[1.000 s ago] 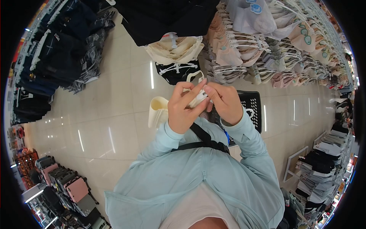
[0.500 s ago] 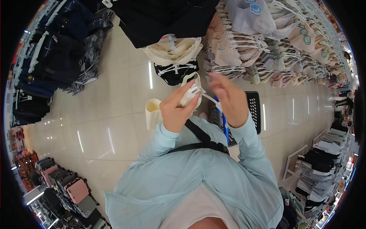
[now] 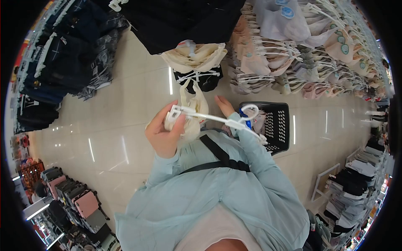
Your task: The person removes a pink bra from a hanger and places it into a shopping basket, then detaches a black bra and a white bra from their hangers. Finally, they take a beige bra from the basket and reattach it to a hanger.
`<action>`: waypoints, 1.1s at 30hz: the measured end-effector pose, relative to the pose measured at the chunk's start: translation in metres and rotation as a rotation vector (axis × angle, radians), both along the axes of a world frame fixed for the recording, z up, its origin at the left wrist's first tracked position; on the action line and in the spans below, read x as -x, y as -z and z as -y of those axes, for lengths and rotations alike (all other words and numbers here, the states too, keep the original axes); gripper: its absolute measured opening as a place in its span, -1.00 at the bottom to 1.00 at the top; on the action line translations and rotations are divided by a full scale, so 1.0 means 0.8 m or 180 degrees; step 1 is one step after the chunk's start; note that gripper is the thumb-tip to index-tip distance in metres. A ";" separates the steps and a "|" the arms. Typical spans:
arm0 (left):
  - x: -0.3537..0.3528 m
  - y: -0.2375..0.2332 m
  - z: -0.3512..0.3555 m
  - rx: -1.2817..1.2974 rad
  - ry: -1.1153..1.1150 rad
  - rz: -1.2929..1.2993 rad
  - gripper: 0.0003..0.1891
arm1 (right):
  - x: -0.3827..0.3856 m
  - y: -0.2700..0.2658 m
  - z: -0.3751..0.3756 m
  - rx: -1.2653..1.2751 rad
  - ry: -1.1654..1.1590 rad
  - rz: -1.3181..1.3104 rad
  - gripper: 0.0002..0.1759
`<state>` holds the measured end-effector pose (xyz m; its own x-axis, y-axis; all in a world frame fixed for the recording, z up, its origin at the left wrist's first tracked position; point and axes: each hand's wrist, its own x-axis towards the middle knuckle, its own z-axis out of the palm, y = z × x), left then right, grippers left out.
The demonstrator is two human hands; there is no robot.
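My left hand (image 3: 164, 133) is closed around the clip end of a white plastic hanger (image 3: 209, 118). A cream bra (image 3: 195, 102) with thin straps is bunched at that hand, partly hidden by the fingers and the hanger. The hanger's bar points right, and its hook and far end lie over my right sleeve. Behind the hanger, my right hand (image 3: 224, 105) is partly covered, its visible fingers stretched out and apart from the bra. A black shopping basket (image 3: 281, 125) hangs by my right forearm, its blue handle at the sleeve and light-coloured items inside.
Racks of pastel bras (image 3: 289, 54) on hangers fill the upper right. A black garment (image 3: 180, 23) hangs in front, with more cream bras (image 3: 194, 56) below it. Dark clothes (image 3: 67, 58) line the left. Suitcases (image 3: 86, 204) stand at lower left, folded clothes (image 3: 354, 182) at right.
My left hand has moved left and slightly down with the hanger. My right hand has drawn back behind the hanger, whose hook now shows. The basket has come into fuller view.
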<state>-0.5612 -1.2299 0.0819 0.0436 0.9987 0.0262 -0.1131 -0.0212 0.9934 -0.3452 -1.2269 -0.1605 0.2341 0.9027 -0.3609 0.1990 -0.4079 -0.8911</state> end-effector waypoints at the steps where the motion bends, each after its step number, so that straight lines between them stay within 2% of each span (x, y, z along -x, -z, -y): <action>1: 0.005 -0.001 0.002 0.0011 0.0051 0.0055 -0.67 | 0.010 0.009 -0.016 -0.0005 -0.0022 -0.0027 -0.34; 4: 0.020 0.005 0.012 -0.0071 0.0044 0.0099 -0.67 | 0.046 0.018 -0.056 -0.0014 -0.0047 -0.0267 -0.33; 6: 0.022 -0.005 0.017 0.0057 0.0038 0.0273 -0.68 | 0.062 0.003 -0.071 0.0776 -0.0131 -0.1590 -0.35; 7: 0.023 -0.008 0.019 0.0189 0.0073 0.0468 -0.70 | 0.066 0.001 -0.073 0.0783 -0.0170 -0.1607 -0.35; 9: 0.029 0.001 0.019 0.0023 -0.0057 0.0335 -0.69 | 0.074 -0.004 -0.073 0.0943 -0.0231 -0.3121 -0.38; 11: 0.037 0.009 0.018 -0.0142 -0.0182 0.0221 -0.68 | 0.068 -0.026 -0.066 0.0911 -0.0211 -0.3068 -0.43; 13: 0.046 0.014 0.017 0.0000 -0.0792 0.0264 -0.69 | 0.048 -0.025 -0.058 0.0422 -0.0288 -0.3178 -0.57; 14: 0.054 0.021 0.015 0.0021 -0.0784 0.0417 -0.67 | 0.043 -0.024 -0.052 0.0225 0.0121 -0.3290 -0.68; 15: 0.061 0.025 0.011 0.0027 -0.0783 0.0423 -0.67 | 0.035 -0.030 -0.046 0.0229 0.0126 -0.3283 -0.68; 17: 0.074 0.031 0.004 0.0166 -0.1274 0.0840 -0.66 | 0.014 -0.068 -0.033 -0.0583 0.0237 -0.3369 -0.71; 18: 0.080 0.034 0.001 0.0264 -0.1438 0.0742 -0.61 | 0.005 -0.111 -0.022 -0.0510 0.0390 -0.3587 -0.67; 19: 0.086 0.036 0.000 0.0268 -0.1445 0.0761 -0.61 | -0.010 -0.120 -0.014 -0.0506 0.0382 -0.3568 -0.67; 21: 0.100 0.043 -0.004 0.0225 -0.1609 0.1009 -0.61 | -0.033 -0.132 -0.001 -0.1545 -0.0375 -0.3691 -0.66; 23: 0.103 0.055 -0.009 0.0184 -0.1543 0.1119 -0.60 | -0.032 -0.169 0.011 -0.1629 -0.0085 -0.3511 -0.60; 25: 0.095 0.057 -0.015 0.0329 -0.1892 0.1504 -0.61 | -0.031 -0.193 0.021 -0.1722 0.0207 -0.3326 -0.53; 27: 0.090 0.063 -0.015 0.0357 -0.1815 0.1510 -0.62 | -0.031 -0.207 0.026 -0.1888 -0.0253 -0.2393 -0.36; 28: 0.088 0.067 -0.015 0.0385 -0.1749 0.1506 -0.63 | -0.021 -0.222 0.028 -0.1950 -0.0149 -0.2061 -0.32; 29: 0.087 0.073 -0.014 0.0371 -0.1743 0.1525 -0.63 | -0.013 -0.234 0.031 -0.1968 -0.0158 -0.2047 -0.32; 31: 0.086 0.084 -0.011 0.0319 -0.1537 0.1383 -0.65 | 0.000 -0.253 0.038 -0.1817 0.0190 -0.1444 -0.45; 32: 0.086 0.086 -0.009 0.0312 -0.1534 0.1395 -0.65 | 0.007 -0.260 0.041 -0.1802 0.0409 -0.1678 -0.58; 33: 0.086 0.087 -0.008 0.0334 -0.1447 0.1403 -0.66 | 0.007 -0.263 0.044 -0.1810 0.0403 -0.1669 -0.58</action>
